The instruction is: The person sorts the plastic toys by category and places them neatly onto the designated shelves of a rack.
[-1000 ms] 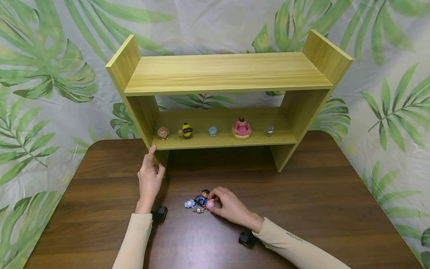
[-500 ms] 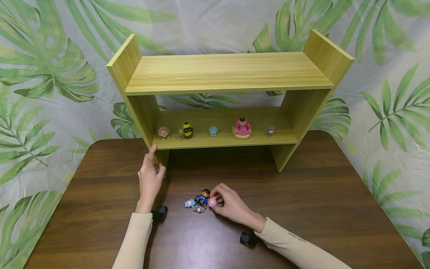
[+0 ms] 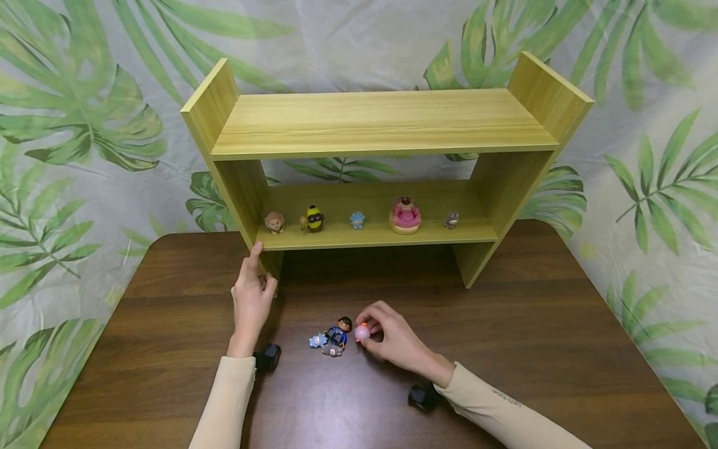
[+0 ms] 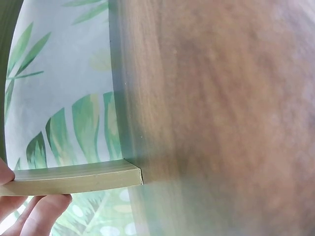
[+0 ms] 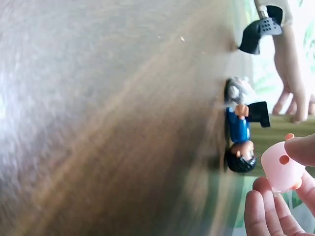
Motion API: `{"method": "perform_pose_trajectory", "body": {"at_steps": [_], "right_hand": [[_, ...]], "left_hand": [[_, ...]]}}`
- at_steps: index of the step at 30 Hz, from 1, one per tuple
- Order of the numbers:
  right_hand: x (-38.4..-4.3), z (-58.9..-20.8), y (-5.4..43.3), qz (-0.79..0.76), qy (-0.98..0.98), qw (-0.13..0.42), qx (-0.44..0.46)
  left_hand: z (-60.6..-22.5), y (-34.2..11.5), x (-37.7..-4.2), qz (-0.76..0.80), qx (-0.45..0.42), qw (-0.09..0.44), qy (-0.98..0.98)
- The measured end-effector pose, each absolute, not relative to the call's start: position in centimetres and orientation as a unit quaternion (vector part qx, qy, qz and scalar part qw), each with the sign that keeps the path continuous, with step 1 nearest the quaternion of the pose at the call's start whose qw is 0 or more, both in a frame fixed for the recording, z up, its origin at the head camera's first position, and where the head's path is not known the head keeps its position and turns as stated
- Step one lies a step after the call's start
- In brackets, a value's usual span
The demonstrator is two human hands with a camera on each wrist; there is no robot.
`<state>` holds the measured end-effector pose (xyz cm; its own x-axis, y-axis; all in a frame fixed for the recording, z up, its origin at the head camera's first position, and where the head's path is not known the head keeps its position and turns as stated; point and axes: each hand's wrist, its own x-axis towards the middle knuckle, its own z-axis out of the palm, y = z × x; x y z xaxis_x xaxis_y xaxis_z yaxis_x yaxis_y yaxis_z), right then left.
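My right hand (image 3: 395, 337) pinches a small pink rounded toy figure (image 5: 283, 167) with orange bits between thumb and fingers. Just left of it on the table lie a dark-haired toy figure in blue (image 3: 338, 332), a light blue figurine (image 3: 318, 340) and a grey figurine (image 3: 332, 351). At the left side of the wooden shelf (image 3: 381, 118), my left hand (image 3: 252, 299) grips the edge of the side panel (image 4: 74, 181), thumb on one face and fingers on the other.
On the middle board stand a tan figurine (image 3: 274, 222), a yellow figure with dark goggles (image 3: 315, 219), a blue figurine (image 3: 357, 220), a pink bear in a round base (image 3: 406, 216) and a grey figurine (image 3: 451, 219). Leaf-print cloth (image 3: 348, 43) hangs behind the brown table (image 3: 533, 349).
My right hand has drawn the pink figure a little to the right and back, away from the other figurines. The left hand keeps its place on the shelf.
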<state>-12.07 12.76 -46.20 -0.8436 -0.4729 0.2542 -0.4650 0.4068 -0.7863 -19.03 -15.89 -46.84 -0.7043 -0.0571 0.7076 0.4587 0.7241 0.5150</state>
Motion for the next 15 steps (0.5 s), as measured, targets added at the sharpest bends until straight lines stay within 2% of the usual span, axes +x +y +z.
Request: {"method": "perform_pose_trajectory", "body": {"at_steps": [15], "right_hand": [[-12.8, -43.2, 13.3, -0.464, 0.833, -0.012, -0.299]], "left_hand": [[-46.9, -15.9, -19.0, -0.354, -0.115, 0.360, -0.855]]}}
